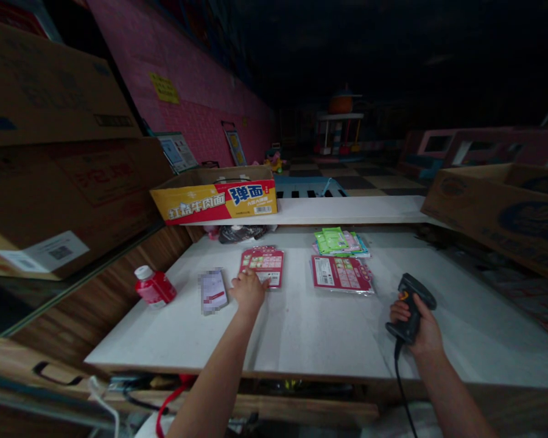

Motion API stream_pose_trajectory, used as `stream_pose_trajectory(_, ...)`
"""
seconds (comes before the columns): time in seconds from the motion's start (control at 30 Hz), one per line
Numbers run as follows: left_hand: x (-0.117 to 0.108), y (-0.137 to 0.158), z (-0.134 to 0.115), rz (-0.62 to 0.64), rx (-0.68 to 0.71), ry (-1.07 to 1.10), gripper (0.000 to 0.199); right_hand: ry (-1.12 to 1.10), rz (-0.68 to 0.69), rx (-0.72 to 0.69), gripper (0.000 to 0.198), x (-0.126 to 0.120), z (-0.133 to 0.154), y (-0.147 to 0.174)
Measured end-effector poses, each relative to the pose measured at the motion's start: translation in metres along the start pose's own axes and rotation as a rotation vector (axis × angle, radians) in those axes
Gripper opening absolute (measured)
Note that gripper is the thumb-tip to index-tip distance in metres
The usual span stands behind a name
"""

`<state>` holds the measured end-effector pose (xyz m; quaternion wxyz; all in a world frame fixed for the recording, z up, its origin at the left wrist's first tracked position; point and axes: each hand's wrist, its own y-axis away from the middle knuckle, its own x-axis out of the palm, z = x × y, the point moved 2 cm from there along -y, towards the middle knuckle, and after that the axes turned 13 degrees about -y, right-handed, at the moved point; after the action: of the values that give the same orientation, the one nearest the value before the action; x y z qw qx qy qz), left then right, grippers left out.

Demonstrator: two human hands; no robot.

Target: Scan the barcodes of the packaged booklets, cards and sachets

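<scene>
My left hand rests on the lower edge of a red printed card pack, its fingers spread over the front. A corded barcode scanner is in my right hand, fingers wrapped around its handle above the table's right side. Between the hands lies a second stack of red card packs in clear wrapping. Behind that stack is a pile of green and pastel packets. Left of my left hand is a phone, its screen lit and partly pixelated.
A red drink bottle with a white cap lies tilted at the table's left. A yellow and red noodle carton stands on the raised shelf. Cardboard boxes are stacked at left, and an open carton is at right. The scanner's cable hangs over the front edge.
</scene>
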<state>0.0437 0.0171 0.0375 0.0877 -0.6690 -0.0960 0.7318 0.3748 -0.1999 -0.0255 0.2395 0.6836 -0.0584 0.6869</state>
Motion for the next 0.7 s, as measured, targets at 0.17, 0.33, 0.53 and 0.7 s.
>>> stream_pose_trajectory(0.17, 0.002, 0.001, -0.001, -0.007, -0.049, -0.009, 0.071, -0.012, 0.006, 0.008, 0.029, -0.002, 0.001, -0.002)
stream_pose_trajectory(0.33, 0.019, -0.016, 0.014, 0.067, -0.121, 0.463, 0.061, -0.012, 0.011, -0.001, 0.029, -0.003, 0.0, -0.002)
stream_pose_trajectory(0.53, 0.048, -0.021, 0.006, 0.443, -0.268, 1.295, 0.025, 0.045, -0.002, -0.022, 0.029, 0.0, -0.002, 0.0)
stream_pose_trajectory(0.7, 0.051, -0.01, -0.01, 0.07, -0.047, 1.516, 0.031, 0.307, -0.07, -0.037, 0.031, 0.01, -0.015, 0.001)
